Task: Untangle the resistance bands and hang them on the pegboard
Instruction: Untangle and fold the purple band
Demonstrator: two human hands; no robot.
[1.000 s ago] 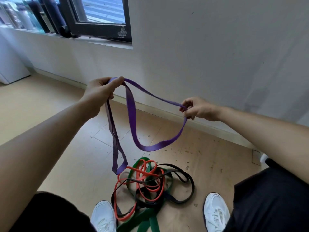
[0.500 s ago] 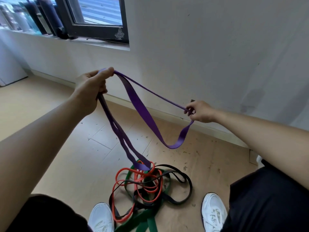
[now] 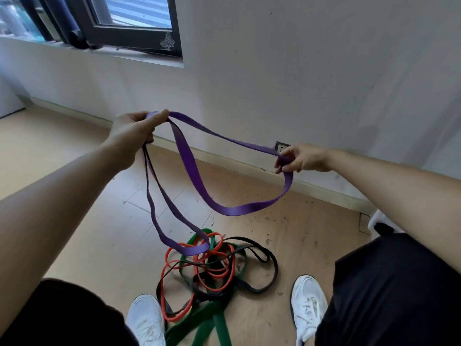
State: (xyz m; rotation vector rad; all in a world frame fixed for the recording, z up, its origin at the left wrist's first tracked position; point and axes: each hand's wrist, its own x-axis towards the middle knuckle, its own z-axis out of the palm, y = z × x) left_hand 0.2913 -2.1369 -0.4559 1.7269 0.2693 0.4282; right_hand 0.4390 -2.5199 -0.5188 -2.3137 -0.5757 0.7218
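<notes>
A purple resistance band [image 3: 192, 168] hangs in the air between my two hands. My left hand [image 3: 132, 133] grips one part of it at upper left, and two loops drop from there. My right hand [image 3: 303, 158] pinches another part at the right, near the wall. The lower purple loop dangles just over a tangled heap on the floor: an orange band [image 3: 219, 275], a black band [image 3: 262, 288] and a green band [image 3: 199, 328]. No pegboard is in view.
White wall [image 3: 299, 71] and baseboard run behind my hands, with a wall socket [image 3: 282, 147] by my right hand. A dark-framed window [image 3: 134, 33] sits at upper left. My two white shoes [image 3: 147, 320] flank the heap on the wooden floor.
My right hand has pulled the purple band further right, spreading the upper loop wider. The lower loop still hangs over the heap on the floor.
</notes>
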